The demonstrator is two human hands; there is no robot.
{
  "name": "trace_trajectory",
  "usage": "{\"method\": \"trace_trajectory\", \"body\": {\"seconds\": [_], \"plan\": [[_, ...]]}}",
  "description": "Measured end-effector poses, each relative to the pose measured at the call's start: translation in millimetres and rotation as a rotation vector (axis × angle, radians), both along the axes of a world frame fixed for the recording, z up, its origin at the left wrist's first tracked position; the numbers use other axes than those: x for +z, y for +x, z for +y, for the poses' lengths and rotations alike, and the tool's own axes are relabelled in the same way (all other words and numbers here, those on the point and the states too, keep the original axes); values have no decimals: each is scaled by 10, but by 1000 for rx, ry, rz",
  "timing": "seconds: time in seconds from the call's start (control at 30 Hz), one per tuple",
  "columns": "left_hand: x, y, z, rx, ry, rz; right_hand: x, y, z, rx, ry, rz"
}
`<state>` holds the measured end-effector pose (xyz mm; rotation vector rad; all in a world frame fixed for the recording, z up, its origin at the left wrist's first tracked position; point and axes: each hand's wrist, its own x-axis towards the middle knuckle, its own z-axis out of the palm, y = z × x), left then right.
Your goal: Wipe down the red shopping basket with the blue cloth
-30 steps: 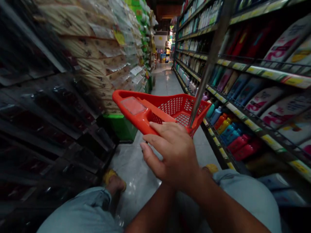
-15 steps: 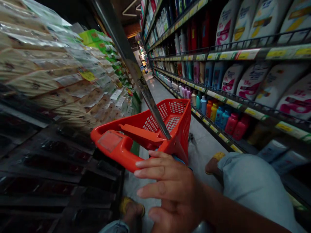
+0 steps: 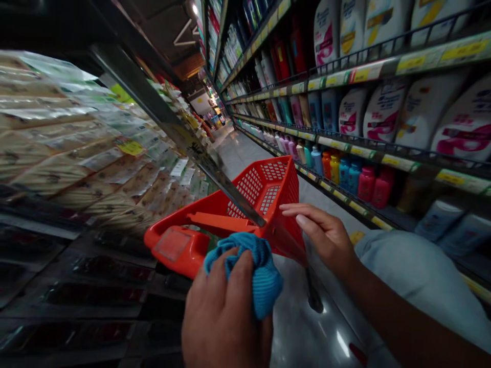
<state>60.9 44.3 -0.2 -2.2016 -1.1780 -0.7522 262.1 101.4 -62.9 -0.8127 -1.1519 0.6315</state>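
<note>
My left hand (image 3: pixel 226 312) is closed on a bunched blue cloth (image 3: pixel 245 266), held against or just over the near handle of a red plastic shopping cart (image 3: pixel 180 245). My right hand (image 3: pixel 326 235) is open, its fingers stretched toward the right near corner of the cart's basket. Whether those fingertips touch the basket I cannot tell. A metal pole (image 3: pixel 172 122) slants from the upper left down to the basket's near rim. The cloth hides part of the handle.
Shelves of shampoo bottles (image 3: pixel 383 112) run along the right, with coloured bottles (image 3: pixel 366 184) lower down. Stacked plastic-wrapped packages (image 3: pixel 76 148) rise on the left. My knee (image 3: pixel 414 276) is at the right, close to the shelves. The tiled aisle floor (image 3: pixel 238 148) stretches ahead.
My right hand has moved from in front of the cart handle to the right side of the basket. My left hand has come into view with the blue cloth. The view has shifted slightly.
</note>
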Motion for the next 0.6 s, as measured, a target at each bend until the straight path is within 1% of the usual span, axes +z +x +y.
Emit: {"method": "trace_trajectory", "body": {"seconds": [0.07,0.13,0.2,0.3,0.4,0.5,0.57,0.6], "plan": [[166,152,46,-28,64,175,-11,-50,1,37,-11,18],[304,277,84,-45,69,309,-44,-80,-2,62,-19,21],[417,342,115,-55,24,361,-81,-78,28,50,0,-30],[520,313,136,-39,-17,370,-108,-32,218,24,78,-236],[519,145,101,14,-3,322,-101,8,572,20,136,-515],[427,-132,16,40,46,286,-90,5,889,98,133,-775],[339,-320,-50,64,70,246,-93,-37,974,178,147,-866],[290,-396,-79,81,84,214,-97,-74,974,204,163,-875]]}}
